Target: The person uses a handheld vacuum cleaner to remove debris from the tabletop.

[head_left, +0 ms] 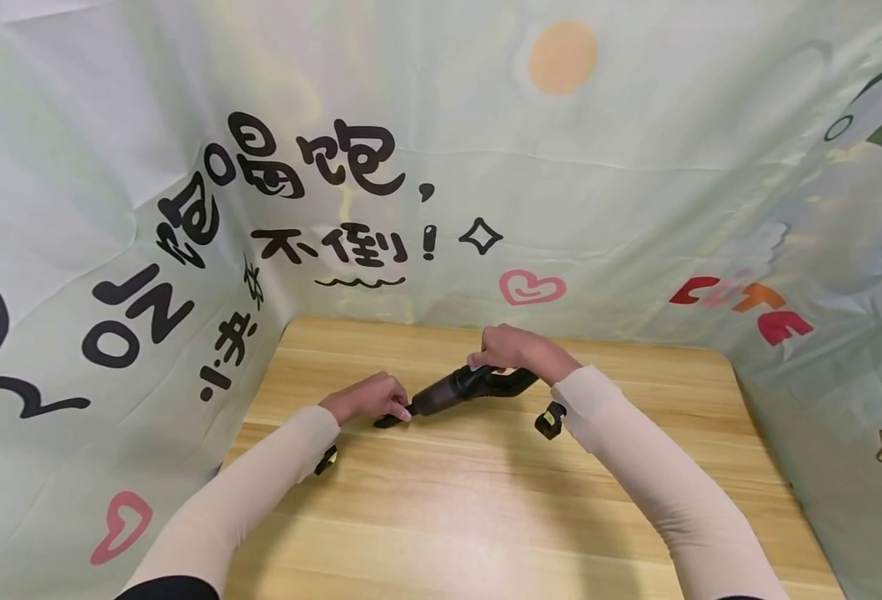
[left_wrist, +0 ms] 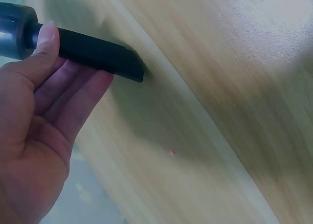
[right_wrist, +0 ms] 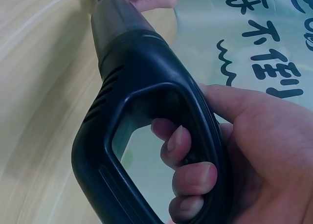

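Observation:
A black handheld vacuum cleaner [head_left: 474,383] with a smoky clear dust cup [right_wrist: 117,21] is held over the wooden table, its nozzle toward the left. My right hand [right_wrist: 264,141] grips the loop handle [right_wrist: 198,116], fingers curled through the opening. At the other end my left hand [left_wrist: 44,116] pinches the narrow black nozzle [left_wrist: 98,53] between thumb and fingers, close to where it joins the body. The nozzle's slanted tip is free. A tiny red speck [left_wrist: 172,152] lies on the wood near that tip in the left wrist view.
The light wooden table [head_left: 441,517] is bordered by pale printed cloth [head_left: 636,192] at the back and both sides. Black lettering, hearts and a star are printed on it. A small black camera [head_left: 550,421] is strapped at the right wrist.

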{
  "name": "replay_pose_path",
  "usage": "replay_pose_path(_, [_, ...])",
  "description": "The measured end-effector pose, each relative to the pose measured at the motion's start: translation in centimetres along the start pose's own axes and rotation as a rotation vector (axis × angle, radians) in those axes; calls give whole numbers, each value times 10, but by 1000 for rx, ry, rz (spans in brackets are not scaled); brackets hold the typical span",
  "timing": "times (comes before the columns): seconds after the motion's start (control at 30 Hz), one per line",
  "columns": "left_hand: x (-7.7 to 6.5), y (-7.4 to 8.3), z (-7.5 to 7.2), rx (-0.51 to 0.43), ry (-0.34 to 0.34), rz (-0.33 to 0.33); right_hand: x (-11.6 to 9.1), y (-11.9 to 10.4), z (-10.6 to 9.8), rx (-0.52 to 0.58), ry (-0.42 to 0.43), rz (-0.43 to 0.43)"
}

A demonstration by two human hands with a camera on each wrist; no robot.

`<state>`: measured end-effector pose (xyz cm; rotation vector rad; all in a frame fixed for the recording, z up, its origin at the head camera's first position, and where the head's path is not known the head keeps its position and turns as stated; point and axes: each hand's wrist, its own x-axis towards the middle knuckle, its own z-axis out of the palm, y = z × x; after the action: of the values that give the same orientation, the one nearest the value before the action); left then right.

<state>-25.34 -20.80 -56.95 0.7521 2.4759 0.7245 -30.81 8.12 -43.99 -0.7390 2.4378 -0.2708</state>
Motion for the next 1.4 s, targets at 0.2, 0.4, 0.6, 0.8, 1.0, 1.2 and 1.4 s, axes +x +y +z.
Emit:
replay_pose_path(0.2, [-1, -4, -6, 60, 24, -5, 2, -5, 2, -12, 18, 13])
replay_pose_path(0.4, [-3, -17, -16, 100, 29, -37, 9, -15, 7, -9, 49, 19])
replay_pose_path(0.6, [-5, -27, -24, 104, 22, -54, 17, -24, 8, -22, 65, 26])
replay_pose_path(0.8, [-10, -35, -30, 110, 18, -39, 24, -31, 9, -30, 66, 40])
replay_pose_path(1.0, [-16, -43, -32, 115, 33, -23, 27, -36, 11, -37, 99, 13])
replay_pose_path(1.2, [-20, -47, -31, 109, 38, -27, 29, -41, 12, -21, 81, 20])
replay_pose_path(1.4, [-25, -46, -28, 77, 22, -67, 30, -42, 15, -18, 71, 23])
